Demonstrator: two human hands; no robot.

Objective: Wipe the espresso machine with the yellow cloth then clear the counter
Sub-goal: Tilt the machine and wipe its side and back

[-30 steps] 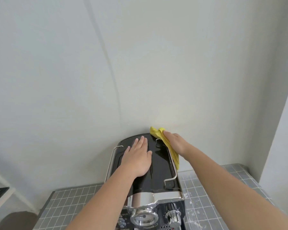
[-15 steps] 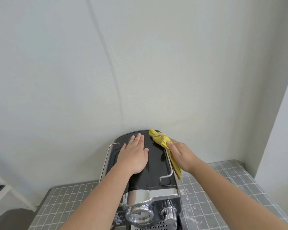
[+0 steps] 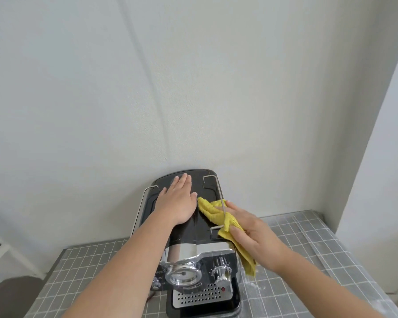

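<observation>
Forearms reach in from six o'clock over the grey counter (image 3: 308, 237) with its white grid lines, where pale smears show at about four o'clock beside the machine. Nearest the viewer, the black and chrome espresso machine (image 3: 200, 260) presents its round gauge (image 3: 183, 275), silver knob (image 3: 221, 273) and perforated drip tray (image 3: 202, 296). At three o'clock of its glossy top, the right hand (image 3: 253, 237) pinches the crumpled yellow cloth (image 3: 225, 223) against the right edge, fingers clenched on the fabric, which is draped over the thin wire rail (image 3: 222, 203) with its tail hanging down the side; this placement probably lets one stroke take in rail, top edge and side panel. Further back, towards eleven o'clock, the left hand (image 3: 178, 200) lies flat and unclenched on the lid, grasping nothing, apparently bracing the machine so it does not slide under the rubbing. Behind stands the plain white wall (image 3: 193, 88). Wiping seems midway; clearing is not yet begun.
</observation>
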